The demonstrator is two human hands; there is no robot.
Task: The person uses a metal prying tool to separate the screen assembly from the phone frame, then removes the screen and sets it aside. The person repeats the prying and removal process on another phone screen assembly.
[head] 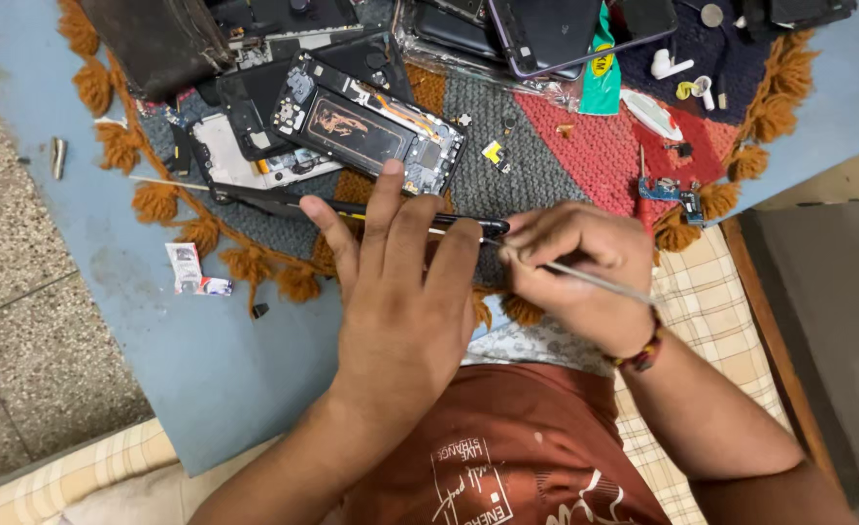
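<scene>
We press our left hand [400, 282] flat on a thin black phone panel [468, 225], its long axis running left to right across the knitted mat [566, 156]. Our right hand [575, 267] pinches slim metal tweezers [600, 283] at its right end. An opened phone [366, 124] lies just beyond, with small parts scattered right.

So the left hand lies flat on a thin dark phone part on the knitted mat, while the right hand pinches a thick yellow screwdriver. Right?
Not quite. In the head view the right hand pinches a thin silver metal tool, not a thick yellow screwdriver. The rest holds: the left hand lies flat on the thin dark phone part on the knitted mat.
</scene>
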